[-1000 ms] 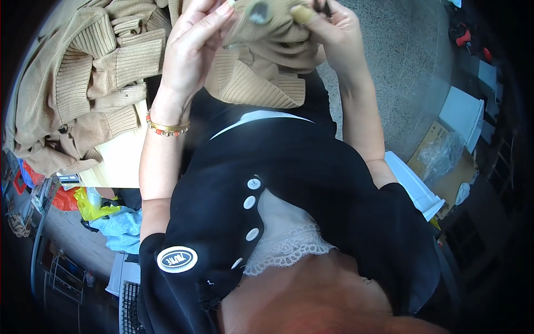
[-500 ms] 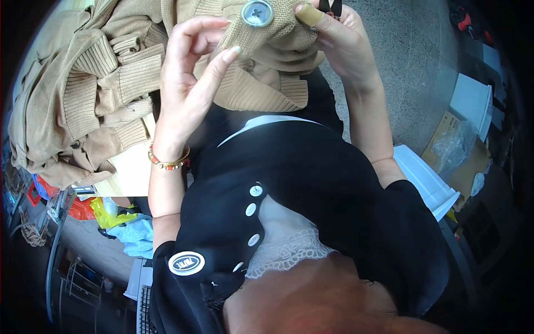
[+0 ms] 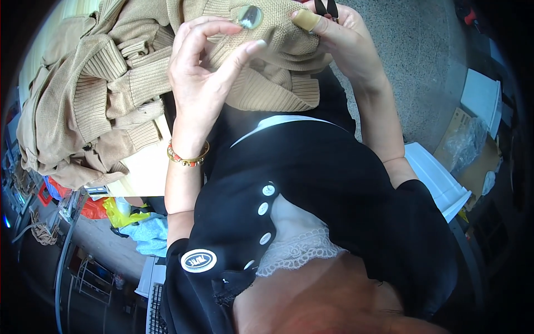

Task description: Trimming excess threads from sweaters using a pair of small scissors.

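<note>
A tan knit garment (image 3: 267,83) with ribbed edges lies over my lap and up between my hands. A big round greenish button (image 3: 250,18) sits on it, tilted up on its edge. My left hand (image 3: 203,72) has its index fingertip at the button's lower left rim. Its thumb stands apart over the knit, and its other fingers are partly hidden. My right hand (image 3: 347,47) pinches the knit to the right of the button, with a yellowish cover on the thumb. Small black thread snips (image 3: 327,10) show two points above that thumb, their handle hidden.
At left, a heap of tan knitwear (image 3: 83,106) covers a pale wooden table (image 3: 147,170). Bags and a blue cloth (image 3: 147,234) lie below it. On the right are white plastic bins (image 3: 436,175), cardboard (image 3: 473,175) and clear plastic wrap (image 3: 466,146) on a speckled floor (image 3: 411,72).
My left index finger has come onto the button's rim, and the button has tipped from facing me to slanting. My left thumb has moved away from the knit's edge. My right hand keeps its hold.
</note>
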A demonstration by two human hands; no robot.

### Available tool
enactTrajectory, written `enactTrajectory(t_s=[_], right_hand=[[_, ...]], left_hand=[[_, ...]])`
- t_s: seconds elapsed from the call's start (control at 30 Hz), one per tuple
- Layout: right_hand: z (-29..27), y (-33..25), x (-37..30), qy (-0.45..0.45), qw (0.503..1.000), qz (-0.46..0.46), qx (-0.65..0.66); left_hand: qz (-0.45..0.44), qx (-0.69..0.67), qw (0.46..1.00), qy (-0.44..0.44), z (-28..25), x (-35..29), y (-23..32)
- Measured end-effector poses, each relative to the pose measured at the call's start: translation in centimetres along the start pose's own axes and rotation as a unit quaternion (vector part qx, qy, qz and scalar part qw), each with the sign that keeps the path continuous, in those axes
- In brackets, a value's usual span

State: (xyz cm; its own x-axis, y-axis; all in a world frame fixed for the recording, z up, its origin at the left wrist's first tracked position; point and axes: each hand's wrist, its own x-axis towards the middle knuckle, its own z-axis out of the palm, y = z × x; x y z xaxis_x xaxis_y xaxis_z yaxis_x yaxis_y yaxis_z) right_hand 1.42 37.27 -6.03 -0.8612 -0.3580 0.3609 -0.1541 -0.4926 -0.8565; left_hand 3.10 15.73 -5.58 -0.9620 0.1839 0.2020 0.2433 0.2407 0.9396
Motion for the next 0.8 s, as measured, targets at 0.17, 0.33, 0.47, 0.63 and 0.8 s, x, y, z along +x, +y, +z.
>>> enactTrajectory(t_s=[0.17, 0.33, 0.47, 0.63, 0.8], right_hand=[[1.5, -2.9, -0.8, 0.193, 0.941, 0.278, -0.018], [1.1, -2.9, -1.1, 0.198, 0.943, 0.264, -0.028], [-1.0, 0.1, -1.4, 0.107, 0.985, 0.132, 0.019], [-1.0, 0.0, -1.4, 0.013, 0.998, -0.004, 0.053], [1.5, -3.2, -0.1, 0.185, 0.941, 0.280, -0.045]], left_hand=[[-0.018, -0.017, 1.000, 0.007, 0.3, -0.1, -1.0], [0.004, -0.007, 1.000, -0.008, 0.3, 0.1, -1.3], [0.037, -0.010, 0.999, -0.009, 0.6, 0.3, -1.1], [0.069, 0.041, 0.997, 0.002, 0.1, 0.1, -0.3], [0.136, -0.025, 0.989, -0.044, -0.4, 0.3, -0.6]])
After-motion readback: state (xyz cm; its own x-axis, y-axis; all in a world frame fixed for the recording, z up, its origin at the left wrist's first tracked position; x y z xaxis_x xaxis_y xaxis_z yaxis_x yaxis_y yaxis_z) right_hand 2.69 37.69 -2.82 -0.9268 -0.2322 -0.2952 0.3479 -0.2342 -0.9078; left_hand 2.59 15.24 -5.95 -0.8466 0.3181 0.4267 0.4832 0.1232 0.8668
